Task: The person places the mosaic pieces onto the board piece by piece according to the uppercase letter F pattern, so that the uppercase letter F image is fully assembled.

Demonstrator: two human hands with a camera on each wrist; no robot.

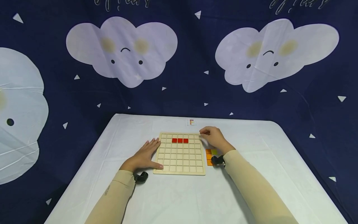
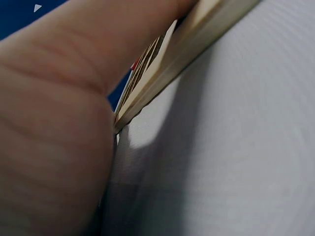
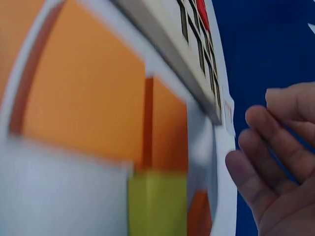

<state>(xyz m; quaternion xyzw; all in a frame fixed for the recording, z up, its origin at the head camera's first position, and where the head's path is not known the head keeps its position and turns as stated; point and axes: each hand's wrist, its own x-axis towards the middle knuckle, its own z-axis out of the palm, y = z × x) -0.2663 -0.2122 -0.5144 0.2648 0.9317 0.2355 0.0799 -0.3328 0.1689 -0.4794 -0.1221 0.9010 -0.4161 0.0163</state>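
Left hand (image 1: 144, 157) spread against, right hand (image 1: 214, 137) curled, hold unclear, near a grid board (image 1: 179, 156) with three red tiles (image 1: 180, 141) inside

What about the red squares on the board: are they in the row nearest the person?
No, in the head view the red squares sit side by side near the far edge of the board.

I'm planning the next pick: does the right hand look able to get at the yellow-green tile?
Likely yes: the right hand would only need to draw back slightly, and nothing seems to rest on the yellow-green tile.
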